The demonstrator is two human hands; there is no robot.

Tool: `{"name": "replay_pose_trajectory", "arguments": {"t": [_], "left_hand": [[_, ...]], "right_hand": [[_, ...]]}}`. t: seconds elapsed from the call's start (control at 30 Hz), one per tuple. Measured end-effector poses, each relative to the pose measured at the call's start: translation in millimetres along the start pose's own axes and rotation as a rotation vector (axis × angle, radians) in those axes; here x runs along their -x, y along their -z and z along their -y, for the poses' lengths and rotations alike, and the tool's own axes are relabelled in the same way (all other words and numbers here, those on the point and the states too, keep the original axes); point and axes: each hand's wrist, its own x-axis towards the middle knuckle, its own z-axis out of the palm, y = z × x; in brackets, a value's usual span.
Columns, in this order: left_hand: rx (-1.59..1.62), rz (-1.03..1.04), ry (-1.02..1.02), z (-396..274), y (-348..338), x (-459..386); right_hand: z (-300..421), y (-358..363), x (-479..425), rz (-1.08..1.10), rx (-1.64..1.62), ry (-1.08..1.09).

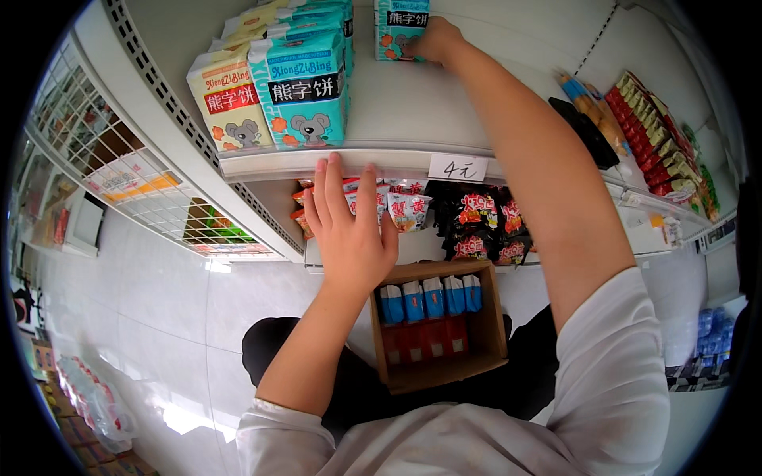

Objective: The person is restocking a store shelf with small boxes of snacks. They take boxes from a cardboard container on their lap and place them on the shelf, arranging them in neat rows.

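On the upper white shelf, my right hand [439, 41] grips the right side of a teal biscuit packet [400, 35] that stands upright, its top cut off by the picture's rim. Rows of teal packets [306, 95] and cream packets [232, 101] stand to the left, with a koala-like animal printed on them. My left hand [351, 220] has its fingers spread against the shelf's front edge [381, 165], below the front teal packet, and holds nothing. An open cardboard box [499, 315] with blue and red packets [434, 297] inside sits low between the person's legs.
Snack bags [408, 208] and black noodle packs [476, 220] lie on the lower shelf. A handwritten price card [458, 168] is on the upper edge. Further right are a black object [583, 134] and red-and-gold packets [655, 137]. A white wire grid [131, 160] stands left.
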Motion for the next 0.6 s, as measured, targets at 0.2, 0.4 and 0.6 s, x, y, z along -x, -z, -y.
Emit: {"name": "replay_pose_trajectory", "arguments": {"t": [0.2,0.4,0.6], "left_hand": [[-0.001,0.032,0.016,0.5,-1.0,-0.4],[0.006,0.049,0.003,-2.0,-3.5,-1.3],[-0.015,0.042,0.002,1.8,-4.2,1.8]], "right_hand": [[35.4,-18.3,-11.5,-0.02,0.042,-0.209],[26.3,-43.0,-20.0,-0.154,0.144,-0.258],[29.5,-44.2,-20.7,-0.065,0.093,-0.083]]}}
